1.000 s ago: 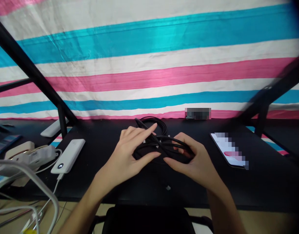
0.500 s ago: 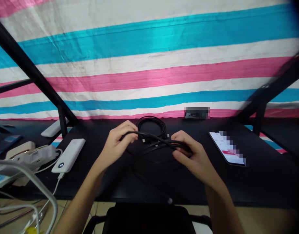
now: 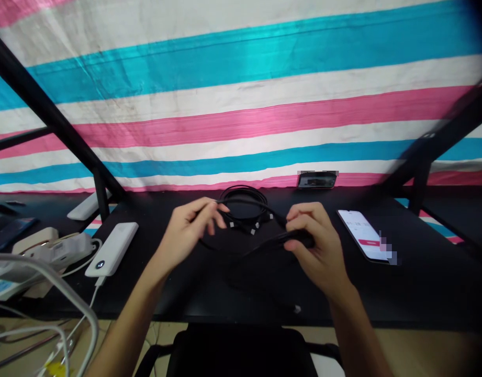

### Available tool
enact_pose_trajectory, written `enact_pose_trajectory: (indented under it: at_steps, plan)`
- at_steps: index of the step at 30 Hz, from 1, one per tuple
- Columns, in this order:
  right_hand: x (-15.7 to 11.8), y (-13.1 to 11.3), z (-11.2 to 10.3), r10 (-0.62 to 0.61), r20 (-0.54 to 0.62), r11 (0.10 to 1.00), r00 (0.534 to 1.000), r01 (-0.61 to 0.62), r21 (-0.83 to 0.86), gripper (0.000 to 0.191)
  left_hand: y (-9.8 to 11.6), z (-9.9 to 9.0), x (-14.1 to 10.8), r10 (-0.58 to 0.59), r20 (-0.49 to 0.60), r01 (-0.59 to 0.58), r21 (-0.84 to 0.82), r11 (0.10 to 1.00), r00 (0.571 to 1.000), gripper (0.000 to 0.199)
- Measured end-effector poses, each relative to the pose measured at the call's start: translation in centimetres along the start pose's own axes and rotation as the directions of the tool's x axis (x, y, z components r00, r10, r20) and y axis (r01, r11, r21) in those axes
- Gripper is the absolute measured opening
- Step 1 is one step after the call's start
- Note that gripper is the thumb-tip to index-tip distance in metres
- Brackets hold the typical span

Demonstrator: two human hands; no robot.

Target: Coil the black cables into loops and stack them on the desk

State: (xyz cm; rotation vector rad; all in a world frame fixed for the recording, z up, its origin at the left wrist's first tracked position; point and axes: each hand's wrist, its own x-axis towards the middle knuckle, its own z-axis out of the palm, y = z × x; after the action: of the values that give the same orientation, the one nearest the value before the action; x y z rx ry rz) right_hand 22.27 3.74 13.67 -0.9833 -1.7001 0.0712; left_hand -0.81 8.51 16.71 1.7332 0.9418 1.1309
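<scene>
Between my hands hangs a loop of black cable, partly blurred. My right hand is closed around a bunch of its coils. My left hand pinches a strand of the same cable between thumb and fingers, with the other fingers loosely curled. A loose cable end with a light connector dangles near the table's front edge. Just beyond my hands a second, coiled black cable lies on the black table, its several silvery plugs toward me.
To the right lies a phone with a lit screen; another phone leans at the back. On the left are a white power bank with a cable and a power strip with chargers. Black frame bars rise at both sides.
The strand between my hands has shifted; the held coils now sit closer to my right hand. Plugs of the lying coil show more. The dangling connector has swung right.
</scene>
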Motion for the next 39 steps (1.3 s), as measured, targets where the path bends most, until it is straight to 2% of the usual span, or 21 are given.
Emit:
enact_pose_trajectory:
  at_steps: [2,4,7,9,12,14,16,17,19,21,23,25,28,32,34,36,37,39]
  plan:
    - [0.6,-0.7,0.7,-0.082,-0.043,0.986,0.996,0.075,-0.151,0.022,1.1,1.2,-0.2,-0.022,0.137,0.021,0.005,1.0,0.99,0.029]
    - [1.0,-1.0,1.3,-0.144,-0.055,0.97,0.988,0.129,-0.207,0.019,1.8,2.4,-0.5,-0.069,0.233,0.081,-0.042,0.996,0.97,0.03]
    - [1.1,-1.1,1.9,-0.104,-0.032,0.983,0.994,0.098,-0.154,0.012,2.0,3.4,-0.7,-0.12,0.325,0.164,-0.114,0.98,0.938,0.041]
    - [1.0,-1.0,2.0,-0.032,-0.025,0.99,0.999,0.028,-0.135,0.011,1.4,3.6,-0.8,-0.105,0.354,0.164,-0.14,0.977,0.929,0.045]
    - [0.7,-0.7,1.9,0.068,-0.138,0.993,0.988,-0.08,-0.086,0.016,0.0,3.1,-1.2,-0.099,0.291,0.14,-0.124,0.982,0.952,0.031]
    - [0.4,-0.3,1.7,0.151,-0.261,0.988,0.953,-0.157,0.001,0.016,-1.4,2.6,-1.5,-0.11,0.171,0.132,-0.121,0.984,0.979,0.024]
    - [0.1,0.2,1.6,0.275,-0.289,0.96,0.917,-0.244,0.138,0.005,-2.7,2.2,-1.9,-0.118,0.053,0.125,-0.166,0.978,0.992,0.028]
    - [0.0,0.3,1.6,0.336,-0.243,0.934,0.91,-0.289,0.211,0.008,-3.2,2.1,-2.0,-0.133,0.005,0.132,-0.196,0.972,0.991,0.031]
    - [-0.2,0.3,1.7,0.4,-0.075,0.885,0.913,-0.364,0.291,0.024,-3.7,2.1,-2.1,-0.171,-0.066,0.153,-0.223,0.963,0.983,0.033]
    - [-0.4,-0.2,1.9,0.389,0.059,0.882,0.919,-0.39,0.263,0.029,-3.4,2.4,-1.9,-0.177,-0.108,0.157,-0.168,0.973,0.978,0.028]
    - [-0.5,-0.9,2.0,0.353,0.13,0.907,0.927,-0.373,0.197,0.028,-2.4,3.0,-1.6,-0.143,-0.108,0.136,-0.072,0.988,0.984,0.02]
    - [-0.7,-1.7,2.0,0.322,0.173,0.927,0.931,-0.347,0.143,0.027,-1.3,3.6,-1.4,-0.112,-0.062,0.112,-0.007,0.994,0.992,0.016]
    - [-0.9,-2.5,1.8,0.286,0.196,0.953,0.938,-0.299,0.04,0.025,0.1,4.8,-1.5,-0.123,0.098,0.125,-0.017,0.992,0.988,0.021]
    - [-0.8,-2.8,1.5,0.297,0.215,0.952,0.93,-0.306,0.01,0.032,0.6,5.9,-1.9,-0.249,0.27,0.29,-0.123,0.949,0.93,0.029]
    - [-0.6,-2.4,1.1,0.344,0.168,0.934,0.924,-0.355,0.039,0.035,0.3,5.8,-1.9,-0.275,0.297,0.336,-0.18,0.924,0.915,0.026]
    - [-0.5,-1.8,0.6,0.432,0.036,0.896,0.901,-0.434,0.093,0.035,-0.3,5.3,-1.8,-0.275,0.277,0.336,-0.205,0.919,0.921,0.026]
    - [-0.5,-1.4,0.4,0.49,-0.049,0.866,0.87,-0.479,0.144,0.033,-0.8,5.0,-1.8,-0.277,0.252,0.331,-0.206,0.921,0.927,0.026]
    - [-0.5,-0.6,0.2,0.619,-0.183,0.774,0.764,-0.552,0.31,0.025,-1.9,4.6,-1.8,-0.295,0.162,0.326,-0.224,0.919,0.942,0.032]
